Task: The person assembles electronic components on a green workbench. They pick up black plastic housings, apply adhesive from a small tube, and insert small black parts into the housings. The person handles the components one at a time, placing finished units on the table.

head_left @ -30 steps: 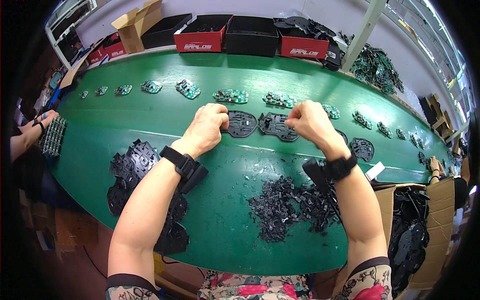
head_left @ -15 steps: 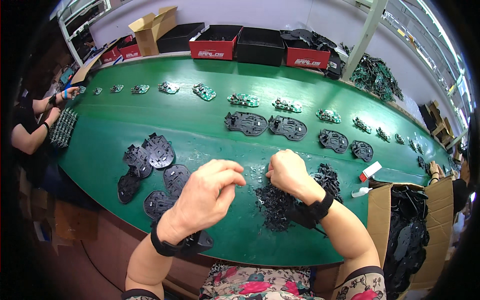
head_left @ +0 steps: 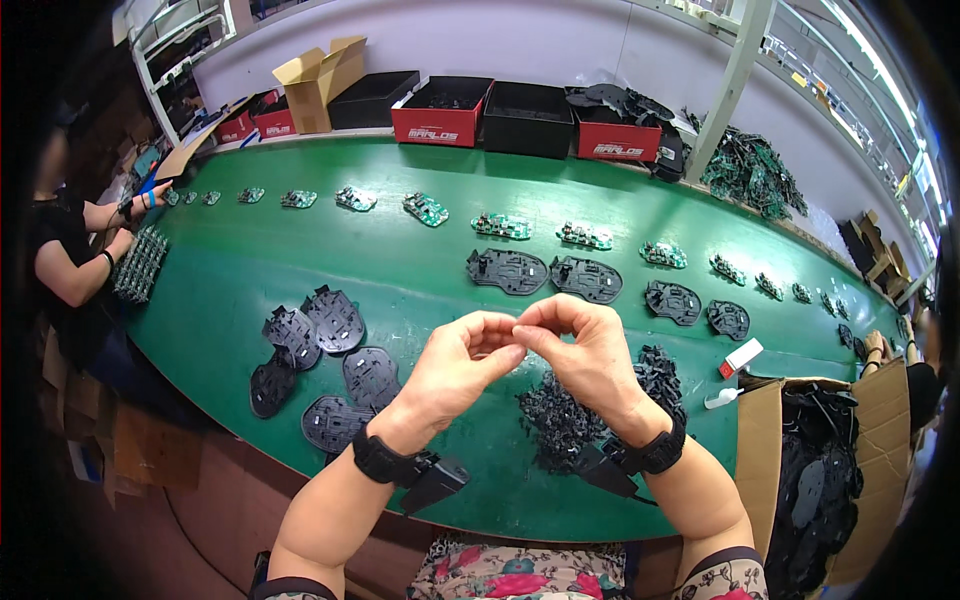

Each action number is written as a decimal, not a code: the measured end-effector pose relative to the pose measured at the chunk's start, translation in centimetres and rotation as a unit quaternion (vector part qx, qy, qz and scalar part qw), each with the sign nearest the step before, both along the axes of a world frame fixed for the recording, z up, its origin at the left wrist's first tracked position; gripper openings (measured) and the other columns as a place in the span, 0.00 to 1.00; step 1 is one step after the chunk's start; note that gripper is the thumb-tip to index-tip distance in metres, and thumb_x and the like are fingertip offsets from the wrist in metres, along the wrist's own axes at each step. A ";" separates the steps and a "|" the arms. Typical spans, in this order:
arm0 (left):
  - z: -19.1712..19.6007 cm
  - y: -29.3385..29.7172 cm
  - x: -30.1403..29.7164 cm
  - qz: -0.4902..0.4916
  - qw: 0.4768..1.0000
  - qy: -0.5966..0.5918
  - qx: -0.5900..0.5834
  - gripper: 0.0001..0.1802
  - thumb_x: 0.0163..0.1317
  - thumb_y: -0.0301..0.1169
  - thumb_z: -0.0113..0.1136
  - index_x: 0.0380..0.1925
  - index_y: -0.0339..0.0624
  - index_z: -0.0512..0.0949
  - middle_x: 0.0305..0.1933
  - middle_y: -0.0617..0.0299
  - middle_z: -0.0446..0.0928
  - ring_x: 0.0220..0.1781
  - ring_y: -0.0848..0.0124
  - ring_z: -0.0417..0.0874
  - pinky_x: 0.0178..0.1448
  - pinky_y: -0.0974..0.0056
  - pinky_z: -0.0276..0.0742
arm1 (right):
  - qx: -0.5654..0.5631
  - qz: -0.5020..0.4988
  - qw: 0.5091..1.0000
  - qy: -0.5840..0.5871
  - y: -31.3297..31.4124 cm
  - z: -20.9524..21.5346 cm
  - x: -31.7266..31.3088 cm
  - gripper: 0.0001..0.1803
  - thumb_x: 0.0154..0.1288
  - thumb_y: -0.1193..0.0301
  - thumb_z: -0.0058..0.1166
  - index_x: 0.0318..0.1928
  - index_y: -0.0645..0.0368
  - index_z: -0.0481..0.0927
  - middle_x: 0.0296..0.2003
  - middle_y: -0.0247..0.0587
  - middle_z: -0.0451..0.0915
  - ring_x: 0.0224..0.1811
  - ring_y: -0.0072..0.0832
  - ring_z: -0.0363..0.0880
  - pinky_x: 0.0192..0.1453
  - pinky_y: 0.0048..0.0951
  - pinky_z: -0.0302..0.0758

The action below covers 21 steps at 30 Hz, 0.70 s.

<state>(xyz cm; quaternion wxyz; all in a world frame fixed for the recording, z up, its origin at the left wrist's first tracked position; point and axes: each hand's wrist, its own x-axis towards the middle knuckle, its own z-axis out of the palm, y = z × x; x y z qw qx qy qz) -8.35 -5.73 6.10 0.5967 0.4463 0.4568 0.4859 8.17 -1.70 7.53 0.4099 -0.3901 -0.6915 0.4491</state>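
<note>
My left hand (head_left: 455, 365) and my right hand (head_left: 588, 360) meet fingertip to fingertip above the middle of the green table. The right thumb and forefinger are pinched together; whatever they hold is too small to make out. My left fingers are curled against them, and their tips hide what may lie between. Below my right hand lies a heap of small black plastic parts (head_left: 560, 425). To the left of my left hand several black plastic mouse bases (head_left: 370, 377) lie loosely grouped. Beyond my hands, more black mouse bases (head_left: 507, 272) lie in a row.
A row of green circuit boards (head_left: 502, 226) runs across the table (head_left: 250, 240). Red and black boxes (head_left: 437, 124) line the back. A white bottle (head_left: 721, 398), a small box (head_left: 742, 357) and a carton of black parts (head_left: 760, 450) are at right. People sit at both ends.
My right hand has lifted from the heap of small black parts. Both hands have come together at the fingertips. The view has shifted slightly, so the table appears lower.
</note>
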 end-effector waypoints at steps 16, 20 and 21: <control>0.9 5.1 1.3 0.056 0.994 -0.031 0.084 0.10 0.61 0.29 0.66 0.39 0.35 0.80 0.37 0.63 0.81 0.40 0.76 0.79 0.50 0.70 0.74 | -0.207 0.023 0.932 0.295 3.6 0.1 0.6 0.09 0.60 0.73 0.64 0.37 0.66 0.82 0.35 0.39 0.83 0.39 0.21 0.79 0.49 0.24 0.74; 1.1 6.3 1.5 0.061 0.994 0.025 0.088 0.10 0.61 0.29 0.66 0.38 0.35 0.80 0.37 0.63 0.81 0.40 0.77 0.79 0.48 0.71 0.74 | -0.208 0.010 0.947 0.246 5.2 -0.4 1.2 0.09 0.59 0.74 0.64 0.38 0.66 0.83 0.35 0.39 0.83 0.39 0.21 0.79 0.49 0.24 0.74; 0.9 6.8 1.5 0.065 0.992 0.049 0.100 0.08 0.61 0.28 0.65 0.37 0.35 0.80 0.36 0.64 0.80 0.38 0.79 0.78 0.46 0.72 0.74 | -0.208 0.010 0.949 0.235 5.7 -0.5 1.2 0.09 0.59 0.74 0.64 0.37 0.66 0.83 0.35 0.39 0.83 0.39 0.21 0.79 0.49 0.24 0.74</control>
